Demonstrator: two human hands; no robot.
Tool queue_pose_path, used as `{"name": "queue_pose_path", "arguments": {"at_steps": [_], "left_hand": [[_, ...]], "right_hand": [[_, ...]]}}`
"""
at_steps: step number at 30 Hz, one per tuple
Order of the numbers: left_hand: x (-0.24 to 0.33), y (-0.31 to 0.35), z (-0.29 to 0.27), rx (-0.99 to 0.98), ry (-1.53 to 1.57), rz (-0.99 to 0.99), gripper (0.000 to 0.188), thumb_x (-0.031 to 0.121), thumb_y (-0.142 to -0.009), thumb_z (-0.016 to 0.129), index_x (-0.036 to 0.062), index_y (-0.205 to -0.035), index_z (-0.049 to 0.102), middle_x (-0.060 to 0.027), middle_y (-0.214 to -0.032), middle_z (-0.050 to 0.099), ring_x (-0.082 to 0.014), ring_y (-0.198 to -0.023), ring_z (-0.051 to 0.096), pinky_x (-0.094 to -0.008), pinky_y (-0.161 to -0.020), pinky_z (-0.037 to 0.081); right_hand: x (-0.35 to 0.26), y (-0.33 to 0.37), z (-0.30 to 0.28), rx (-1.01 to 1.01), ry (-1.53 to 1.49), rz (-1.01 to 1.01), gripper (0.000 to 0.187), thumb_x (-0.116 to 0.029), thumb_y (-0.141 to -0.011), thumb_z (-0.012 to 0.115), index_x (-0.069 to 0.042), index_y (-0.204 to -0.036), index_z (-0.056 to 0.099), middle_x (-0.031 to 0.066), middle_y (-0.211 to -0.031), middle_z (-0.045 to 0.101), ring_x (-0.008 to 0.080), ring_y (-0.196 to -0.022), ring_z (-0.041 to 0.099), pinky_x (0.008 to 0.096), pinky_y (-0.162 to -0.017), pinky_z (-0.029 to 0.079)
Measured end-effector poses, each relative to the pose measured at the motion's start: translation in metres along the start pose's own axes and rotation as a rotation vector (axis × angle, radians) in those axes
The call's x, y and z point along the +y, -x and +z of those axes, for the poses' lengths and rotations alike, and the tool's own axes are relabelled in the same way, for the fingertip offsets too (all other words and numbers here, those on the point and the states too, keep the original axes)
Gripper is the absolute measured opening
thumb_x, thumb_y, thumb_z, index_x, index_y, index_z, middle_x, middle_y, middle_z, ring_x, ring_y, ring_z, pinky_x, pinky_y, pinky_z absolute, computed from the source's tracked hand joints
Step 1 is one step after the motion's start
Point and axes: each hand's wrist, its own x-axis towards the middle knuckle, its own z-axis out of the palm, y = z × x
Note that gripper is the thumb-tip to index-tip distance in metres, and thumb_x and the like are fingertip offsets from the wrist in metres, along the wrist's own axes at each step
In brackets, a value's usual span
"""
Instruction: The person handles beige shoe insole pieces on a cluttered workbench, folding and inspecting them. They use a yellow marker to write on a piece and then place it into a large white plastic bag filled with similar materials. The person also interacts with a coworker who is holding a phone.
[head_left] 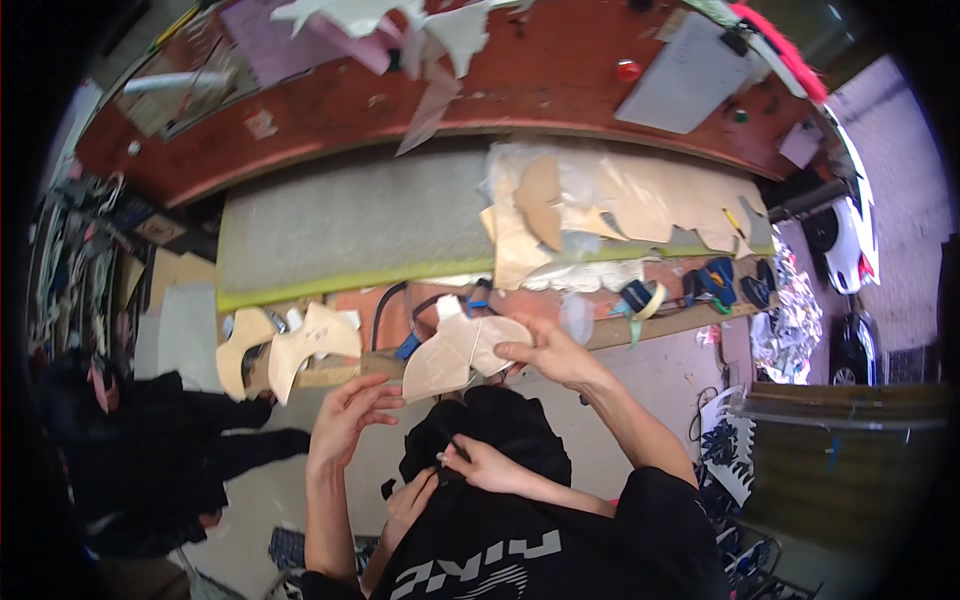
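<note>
My right hand grips a beige lobed cut-out piece by its right end, thumb on top. The piece has a shiny surface, a curved outline and a white tab at its upper edge. My left hand is open, fingers slightly bent, close to the piece's lower left corner; whether the fingertips touch it I cannot tell. Two similar beige cut-outs lie on the bench edge to the left. Another person's two hands meet at my waist, over black clothing.
A grey padded board with a yellow-green edge covers the bench. Beige sheets and a brown template lie on its right. Blue-black tools and a tape roll sit along the front. A person in black stands at left.
</note>
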Motion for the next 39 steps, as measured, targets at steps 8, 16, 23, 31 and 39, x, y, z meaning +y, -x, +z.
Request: {"name": "queue_pose_path", "arguments": {"at_steps": [8,16,23,31,39], "left_hand": [[-0.018,-0.038,0.015,0.1,0.179,0.131,0.027,0.015,-0.102,0.056,-0.0017,-0.123,0.059,-0.0143,-0.107,0.07,-0.0212,-0.093,0.07,-0.033,-0.073,0.059],[0.007,-0.06,0.047,0.057,0.07,0.124,0.025,0.014,-0.102,0.055,-0.0034,-0.121,0.059,-0.0151,-0.107,0.069,-0.0206,-0.094,0.069,-0.0317,-0.074,0.059],[0.028,-0.092,0.095,-0.063,0.045,0.25,0.038,0.011,-0.103,0.054,-0.0066,-0.136,0.051,-0.0197,-0.128,0.063,-0.0258,-0.117,0.064,-0.0354,-0.095,0.055],[0.037,-0.085,0.13,-0.151,0.375,0.282,0.049,0.014,-0.107,0.039,0.0011,-0.154,0.028,-0.0126,-0.151,0.042,-0.0225,-0.141,0.039,-0.0398,-0.118,0.03],[0.02,-0.049,0.083,-0.08,0.518,0.227,0.042,0.014,-0.107,0.04,0.0033,-0.147,0.036,-0.0124,-0.141,0.052,-0.0227,-0.13,0.052,-0.0416,-0.11,0.043]], "right_hand": [[0.001,-0.001,-0.051,0.102,0.017,-0.025,0.052,-0.02,-0.089,0.074,-0.005,-0.136,0.059,0.0062,-0.114,0.07,0.0147,-0.081,0.068,0.0286,-0.066,0.056],[-0.019,-0.102,-0.094,0.877,1.183,-0.595,0.045,-0.022,-0.083,0.071,0.001,-0.121,0.061,0.0214,-0.106,0.069,0.0418,-0.098,0.066,0.0503,-0.078,0.055],[-0.044,-0.09,-0.085,0.894,0.873,-0.583,0.023,-0.01,-0.09,0.06,0.003,-0.107,0.068,0.0247,-0.078,0.068,0.0376,-0.069,0.07,0.0459,-0.064,0.054],[-0.075,-0.011,0.057,0.245,0.417,-0.537,0.026,-0.015,-0.095,0.061,0.004,-0.11,0.07,0.0205,-0.1,0.07,0.0209,-0.082,0.068,0.0326,-0.071,0.053],[-0.057,-0.035,0.064,-0.064,-0.087,-0.115,0.021,-0.013,-0.088,0.076,0.002,-0.104,0.076,0.0062,-0.105,0.069,0.0106,-0.082,0.062,0.0246,-0.07,0.048]]}}
